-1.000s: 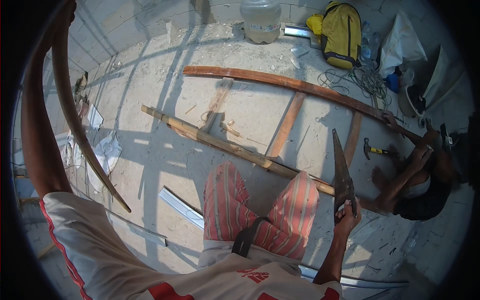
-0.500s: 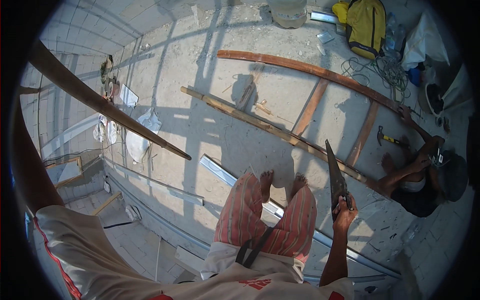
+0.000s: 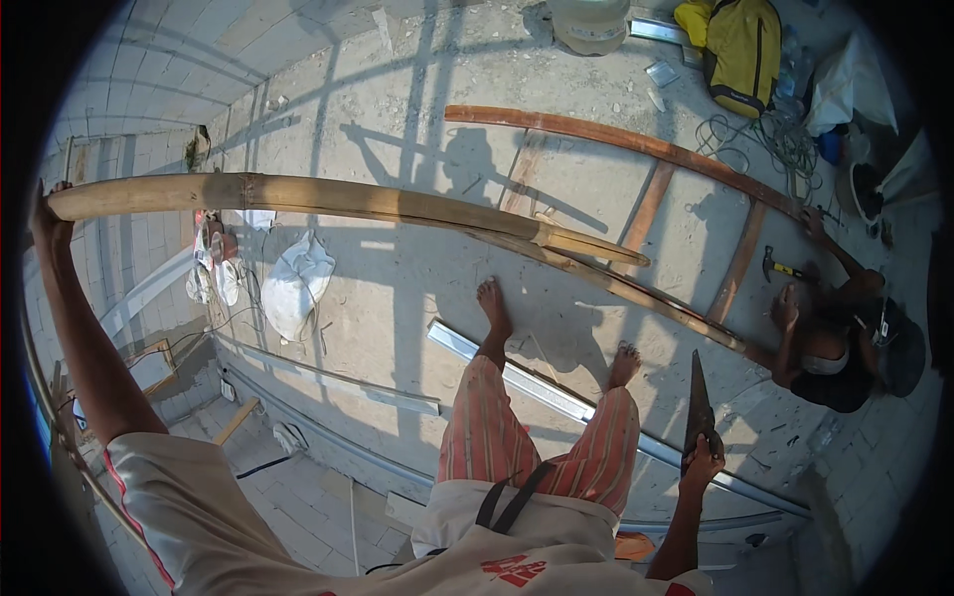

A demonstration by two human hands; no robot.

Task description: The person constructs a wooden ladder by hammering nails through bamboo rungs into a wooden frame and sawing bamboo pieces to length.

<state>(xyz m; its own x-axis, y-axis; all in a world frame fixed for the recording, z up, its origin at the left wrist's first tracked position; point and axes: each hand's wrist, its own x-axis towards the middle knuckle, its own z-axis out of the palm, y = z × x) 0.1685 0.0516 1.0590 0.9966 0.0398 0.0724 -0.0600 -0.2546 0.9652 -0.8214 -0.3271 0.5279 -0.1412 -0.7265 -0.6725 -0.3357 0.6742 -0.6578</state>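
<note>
At the far left my left hand (image 3: 55,214) is closed round the near end of a thick bamboo pole (image 3: 328,199). The pole reaches rightward across the view, and its far end overlaps a thinner bamboo pole (image 3: 621,290) in the wooden frame on the floor. My right hand (image 3: 704,457) grips a handsaw (image 3: 701,397) by its handle, blade pointing up and away from me, to the right of my legs. A reddish wooden beam (image 3: 596,142) with crosspieces forms the frame's far side.
A crouching co-worker (image 3: 845,348) holds the frame's right end, beside a hammer (image 3: 780,265). Metal channels (image 3: 507,372) lie under and behind my legs. A white sack (image 3: 298,288) rests at left; a yellow backpack (image 3: 743,55) and coiled cord (image 3: 785,149) are at the far right.
The thick bamboo pole has swung from slanting down at left to lying across the frame. My left hand has come into view. My feet have stepped apart; the saw has shifted slightly right and down.
</note>
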